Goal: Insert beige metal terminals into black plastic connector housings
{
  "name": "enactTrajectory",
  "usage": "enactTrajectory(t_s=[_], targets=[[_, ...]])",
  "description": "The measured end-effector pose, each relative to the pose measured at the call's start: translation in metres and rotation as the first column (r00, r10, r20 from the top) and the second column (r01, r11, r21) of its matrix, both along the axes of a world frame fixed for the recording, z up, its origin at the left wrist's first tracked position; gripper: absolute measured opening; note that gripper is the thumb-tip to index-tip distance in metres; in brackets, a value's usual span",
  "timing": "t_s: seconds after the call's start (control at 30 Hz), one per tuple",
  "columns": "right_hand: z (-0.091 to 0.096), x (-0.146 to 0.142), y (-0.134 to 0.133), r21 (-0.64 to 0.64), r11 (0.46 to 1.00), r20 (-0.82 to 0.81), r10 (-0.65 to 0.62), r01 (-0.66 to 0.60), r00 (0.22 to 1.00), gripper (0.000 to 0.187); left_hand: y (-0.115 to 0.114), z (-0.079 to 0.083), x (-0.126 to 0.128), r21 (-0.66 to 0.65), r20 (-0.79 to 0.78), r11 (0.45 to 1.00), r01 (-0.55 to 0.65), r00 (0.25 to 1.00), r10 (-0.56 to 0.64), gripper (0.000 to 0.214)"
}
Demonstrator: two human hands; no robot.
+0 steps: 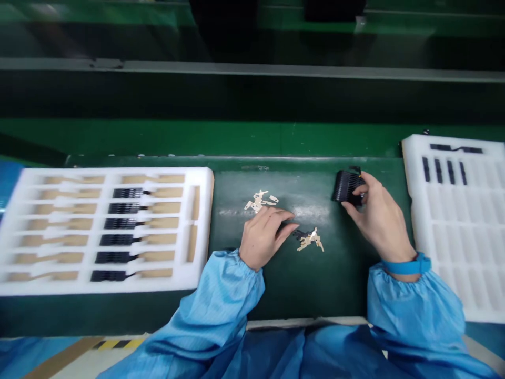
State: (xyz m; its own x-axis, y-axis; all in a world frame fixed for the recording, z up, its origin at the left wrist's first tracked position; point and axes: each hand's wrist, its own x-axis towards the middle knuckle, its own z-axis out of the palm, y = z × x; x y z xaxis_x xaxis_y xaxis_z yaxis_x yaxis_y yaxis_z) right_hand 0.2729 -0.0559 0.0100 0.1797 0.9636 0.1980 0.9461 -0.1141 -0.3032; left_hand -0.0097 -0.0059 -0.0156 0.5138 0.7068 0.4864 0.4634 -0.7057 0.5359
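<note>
Green workbench setup here, with dark green shelf rails (252, 71) running along the back and a green mat (252, 284) covering the bench top, and a strip of yellow-and-black hazard tape (114, 344) is showing down by the bottom edge. On the left, a white foam tray (106, 173) is sitting with six black ribbed parts (122, 223) lined up in its slots beside tan strips (163, 213), while a second white foam tray (465, 252) is lying off to the right with a few black bars (444, 171) near its far end. The person is wearing a light blue smock with gathered sleeves (221, 300) and a blue wristband (406, 266) on the right wrist. The right hand (379, 216) is closed around a black ribbed plastic block (346, 188), thumb and fingers pinching it just above the mat, near the right tray. The left hand (266, 237) is open and empty-looking, resting palm down on the mat with its fingertips (294, 227) pointing toward the right hand. Two little piles of pale metal stampings are sitting on the mat: one (260, 201) is just past the left hand's knuckles, and the other (310, 241), tangled with a bit of black, is right beside those fingertips without quite touching them.
</note>
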Motion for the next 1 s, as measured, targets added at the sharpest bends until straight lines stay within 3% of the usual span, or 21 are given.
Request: enactTrajectory(t_s=[0.17,0.43,0.63,1.0], targets=[[-0.013,-0.010,0.005,0.132,0.972,0.067,0.185,-0.193,0.980,0.059,-0.001,0.002,0.002,0.000,0.020,1.000,-0.003,1.000,0.003,0.015],[-0.016,-0.022,0.007,0.309,0.943,-0.009,0.129,-0.120,0.992,0.057,-0.001,-0.001,0.003,-0.076,0.062,0.997,0.007,0.998,-0.002,0.012],[-0.021,-0.016,0.008,0.147,0.977,0.042,0.150,-0.155,0.988,0.060,-0.001,0.000,0.003,-0.135,0.105,0.991,0.001,0.994,0.014,0.008],[-0.024,-0.013,0.009,0.125,0.988,0.040,0.083,-0.087,0.996,0.061,-0.002,0.003,0.004,-0.201,0.108,0.980,-0.011,0.994,0.034,0.012]])
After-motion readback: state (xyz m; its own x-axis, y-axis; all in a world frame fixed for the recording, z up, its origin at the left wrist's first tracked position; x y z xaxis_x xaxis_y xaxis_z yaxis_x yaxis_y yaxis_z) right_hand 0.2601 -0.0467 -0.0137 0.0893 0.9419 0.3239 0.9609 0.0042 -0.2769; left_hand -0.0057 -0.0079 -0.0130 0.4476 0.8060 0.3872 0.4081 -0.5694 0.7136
